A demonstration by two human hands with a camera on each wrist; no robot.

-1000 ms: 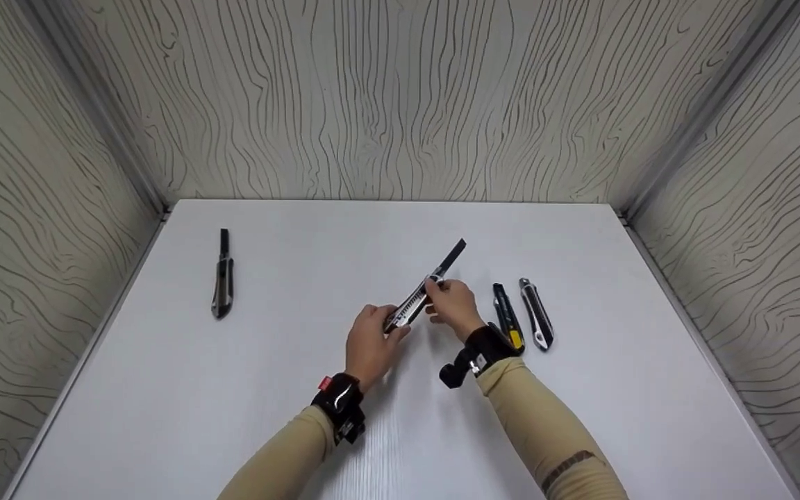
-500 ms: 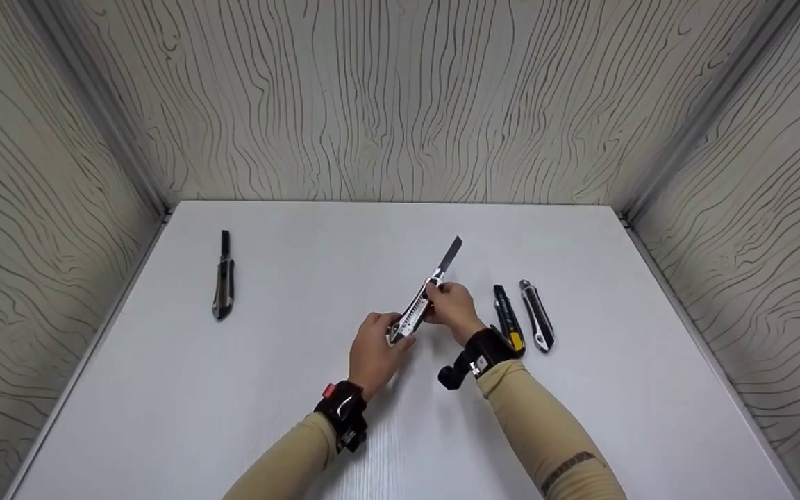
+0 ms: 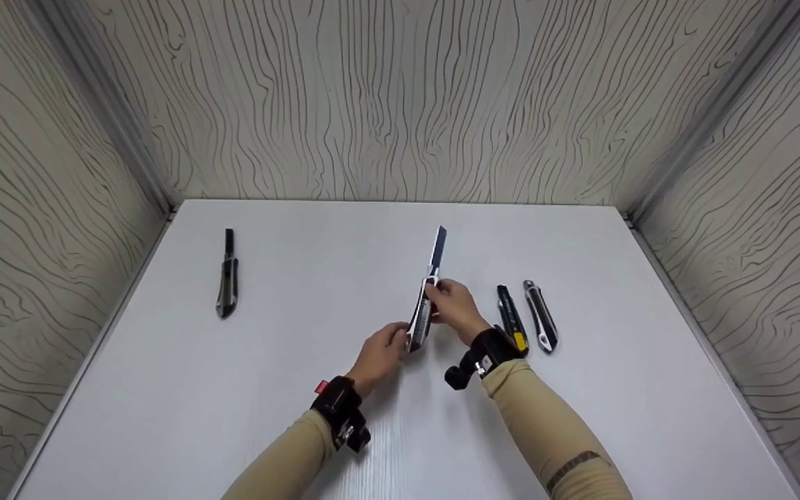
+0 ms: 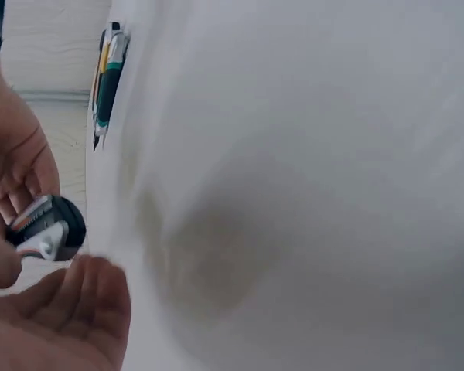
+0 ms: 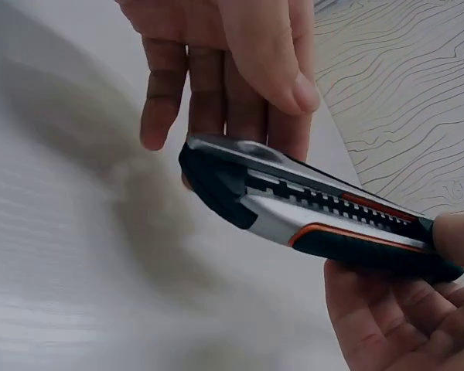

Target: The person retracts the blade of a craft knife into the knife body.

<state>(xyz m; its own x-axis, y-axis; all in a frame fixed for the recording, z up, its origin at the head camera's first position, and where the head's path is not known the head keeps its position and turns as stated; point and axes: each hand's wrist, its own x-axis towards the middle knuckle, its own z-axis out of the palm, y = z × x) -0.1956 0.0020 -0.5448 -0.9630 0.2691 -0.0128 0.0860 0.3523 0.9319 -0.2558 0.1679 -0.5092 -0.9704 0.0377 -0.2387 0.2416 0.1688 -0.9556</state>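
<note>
A silver-and-black utility knife [image 3: 421,319] with orange trim, its blade [image 3: 438,248] extended away from me, is held above the white table. My right hand [image 3: 458,307] grips it near the blade end, the thumb lying on top by the slider in the right wrist view. At the butt end is my left hand [image 3: 379,355]. Its fingers [image 5: 207,89] are fairly straight and reach just behind the butt without curling round it. In the left wrist view the knife's butt [image 4: 58,232] shows between the left thumb and fingers.
Right of my right hand lie a black-and-yellow utility knife [image 3: 510,316] and a silver-and-black one [image 3: 540,314], blades not showing. Another utility knife [image 3: 228,286] with its blade out lies at the far left. Patterned walls [image 3: 400,104] enclose the table [image 3: 303,278] behind and at both sides.
The held knife has swung from a rightward slant to nearly upright in the head view. My left hand has loosened from its butt end, while my right hand keeps its grip.
</note>
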